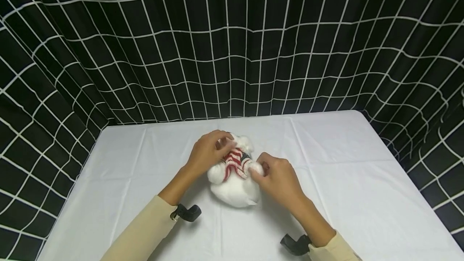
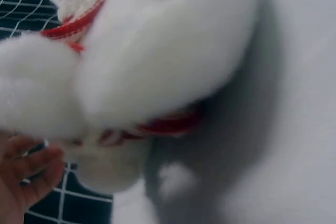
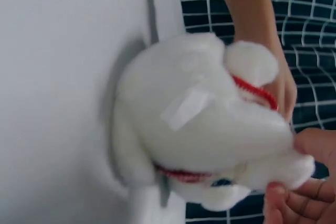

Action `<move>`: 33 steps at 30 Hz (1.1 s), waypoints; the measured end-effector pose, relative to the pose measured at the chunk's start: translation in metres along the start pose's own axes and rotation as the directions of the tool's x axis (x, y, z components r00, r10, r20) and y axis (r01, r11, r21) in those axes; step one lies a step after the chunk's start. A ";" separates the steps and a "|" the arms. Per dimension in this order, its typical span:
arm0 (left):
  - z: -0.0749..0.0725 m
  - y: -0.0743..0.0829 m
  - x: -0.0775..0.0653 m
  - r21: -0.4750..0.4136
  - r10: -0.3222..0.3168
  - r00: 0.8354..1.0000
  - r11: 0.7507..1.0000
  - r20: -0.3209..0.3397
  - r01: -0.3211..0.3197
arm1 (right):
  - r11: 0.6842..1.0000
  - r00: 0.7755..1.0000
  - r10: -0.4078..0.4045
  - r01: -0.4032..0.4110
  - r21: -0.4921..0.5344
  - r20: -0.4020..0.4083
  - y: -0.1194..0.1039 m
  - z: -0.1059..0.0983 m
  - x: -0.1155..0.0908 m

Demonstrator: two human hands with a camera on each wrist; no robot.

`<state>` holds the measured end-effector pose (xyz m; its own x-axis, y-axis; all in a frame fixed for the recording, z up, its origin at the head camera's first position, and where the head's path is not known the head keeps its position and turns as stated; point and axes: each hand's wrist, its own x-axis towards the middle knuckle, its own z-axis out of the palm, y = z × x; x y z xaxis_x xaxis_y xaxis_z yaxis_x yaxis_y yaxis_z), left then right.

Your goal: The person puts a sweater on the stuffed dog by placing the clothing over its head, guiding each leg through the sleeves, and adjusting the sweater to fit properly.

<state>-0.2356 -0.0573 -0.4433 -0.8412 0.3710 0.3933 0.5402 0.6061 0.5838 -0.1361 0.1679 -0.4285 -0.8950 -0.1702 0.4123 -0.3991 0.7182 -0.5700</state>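
Note:
A fluffy white plush toy (image 1: 235, 192) rests on the white cloth, wearing a red-and-white striped knit garment (image 1: 235, 160) with a dark patch. At the upper left of the toy is my left hand (image 1: 210, 151), thumb and forefinger bent around the edge of its head end. My right hand (image 1: 277, 178) pinches a rounded white limb (image 1: 256, 168) on the toy's right side. In the right wrist view, fingertips hold the tip of that limb, and a pale label (image 3: 186, 108) shows on the body. The left wrist view has the toy's white fur up close, with left fingers (image 2: 39, 169) beside it.
A table under a creased white cloth (image 1: 145, 152) carries the toy. Black curtains with a white grid (image 1: 232, 51) stand behind it and along both sides. Dark wrist mounts (image 1: 188, 212) sit near both beige sleeves (image 1: 145, 228).

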 end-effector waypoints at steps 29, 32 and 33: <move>0.009 -0.032 -0.079 -0.474 0.007 0.977 0.875 0.213 0.097 | 0.800 0.892 0.076 -0.322 0.507 0.446 0.052 0.002 -0.021; 0.010 -0.031 -0.077 -0.465 0.023 0.977 0.882 0.211 0.080 | 0.889 0.939 0.081 -0.220 0.401 0.335 0.049 0.009 -0.021; 0.010 -0.031 -0.076 -0.462 0.023 0.977 0.884 0.212 0.080 | 0.915 0.951 0.071 -0.182 0.360 0.300 0.049 0.011 -0.021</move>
<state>-0.1883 -0.0973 -0.4988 -0.8142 0.5256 0.2466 0.4202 0.2404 0.8750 -0.1394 0.1987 -0.4727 -0.9395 -0.3134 0.1383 -0.2739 0.4450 -0.8526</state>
